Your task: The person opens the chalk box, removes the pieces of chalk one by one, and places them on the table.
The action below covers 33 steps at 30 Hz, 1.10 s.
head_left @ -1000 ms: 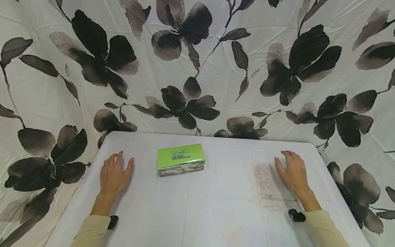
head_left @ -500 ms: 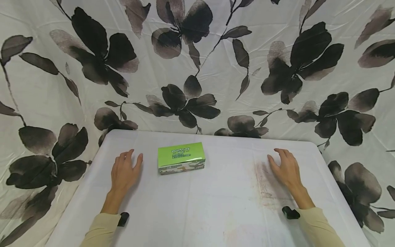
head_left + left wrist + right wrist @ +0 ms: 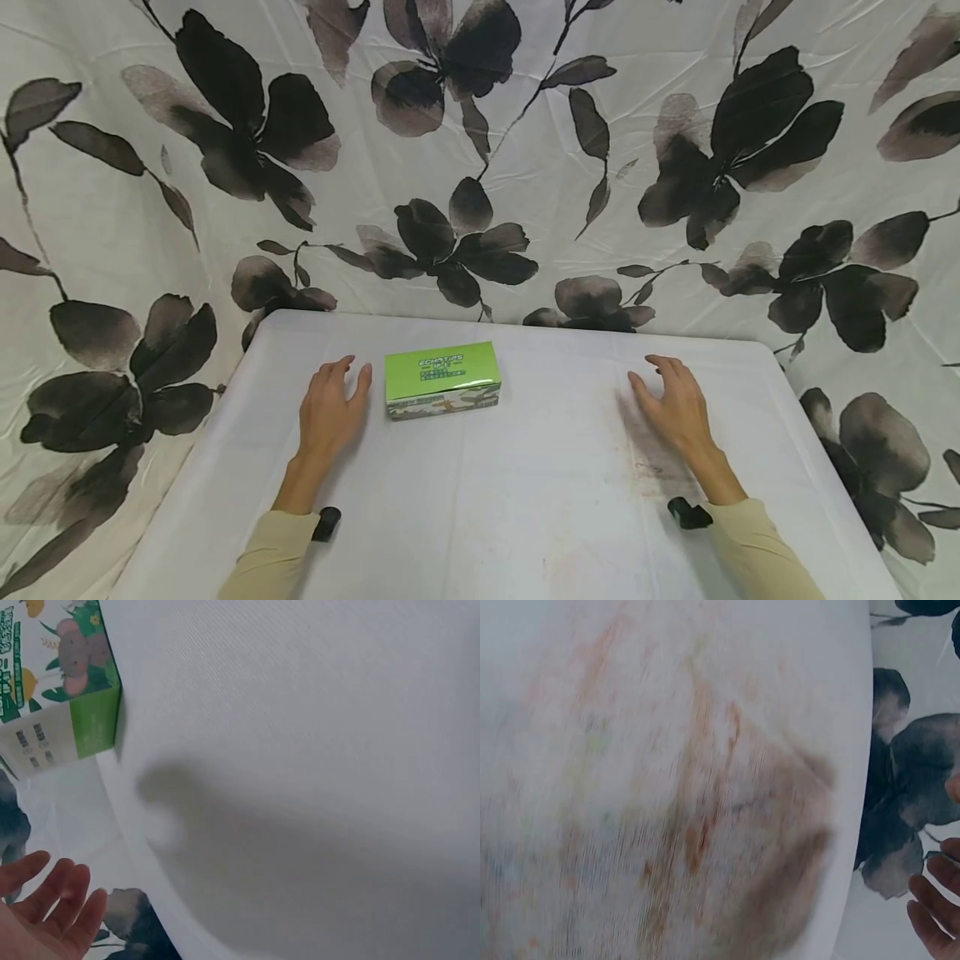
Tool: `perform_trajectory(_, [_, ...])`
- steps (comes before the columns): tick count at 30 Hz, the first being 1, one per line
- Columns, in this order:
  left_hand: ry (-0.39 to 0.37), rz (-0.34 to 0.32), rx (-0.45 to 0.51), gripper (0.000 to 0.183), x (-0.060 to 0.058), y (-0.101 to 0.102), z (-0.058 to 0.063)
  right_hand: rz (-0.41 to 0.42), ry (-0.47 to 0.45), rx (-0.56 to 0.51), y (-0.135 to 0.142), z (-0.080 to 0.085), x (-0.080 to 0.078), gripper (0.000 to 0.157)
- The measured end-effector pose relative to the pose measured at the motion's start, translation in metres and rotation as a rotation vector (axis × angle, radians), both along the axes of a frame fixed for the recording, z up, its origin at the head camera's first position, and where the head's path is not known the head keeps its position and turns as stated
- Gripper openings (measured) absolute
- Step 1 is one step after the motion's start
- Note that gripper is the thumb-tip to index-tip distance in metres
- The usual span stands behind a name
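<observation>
box (image 3: 442, 379) sits just beside your left hand (image 3: 330, 417), your right hand (image 3: 678, 410) well apart; both are released, fingers relaxed.

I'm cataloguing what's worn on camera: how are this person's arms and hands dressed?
The left sleeve and right sleeve are plain beige, stopping short of the hands. A small black device shows beside each cuff, left device and right device. The left hand and right hand are ungloved. No cables are visible.
</observation>
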State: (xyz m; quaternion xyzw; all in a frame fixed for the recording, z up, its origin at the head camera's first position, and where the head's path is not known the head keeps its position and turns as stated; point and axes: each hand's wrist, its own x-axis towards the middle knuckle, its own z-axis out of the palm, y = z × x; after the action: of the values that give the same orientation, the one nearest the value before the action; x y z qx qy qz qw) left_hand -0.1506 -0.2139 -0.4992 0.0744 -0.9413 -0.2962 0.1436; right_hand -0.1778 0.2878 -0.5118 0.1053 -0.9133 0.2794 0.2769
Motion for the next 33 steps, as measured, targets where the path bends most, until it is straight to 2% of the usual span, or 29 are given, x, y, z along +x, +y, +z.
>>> perform_trajectory(15, [0.026,-0.009,0.089,0.056,-0.007,0.024,0.004,0.029,-0.115,-0.069,-0.041,0.004,-0.004,0.041])
perform_trajectory(28, [0.014,-0.056,0.154,0.057,-0.011,0.041,0.006,0.084,-0.127,-0.133,-0.077,0.002,-0.012,0.041])
perform_trajectory(33, [0.034,-0.059,0.193,0.057,-0.012,0.046,0.005,0.123,-0.118,-0.151,-0.089,0.001,-0.013,0.042])
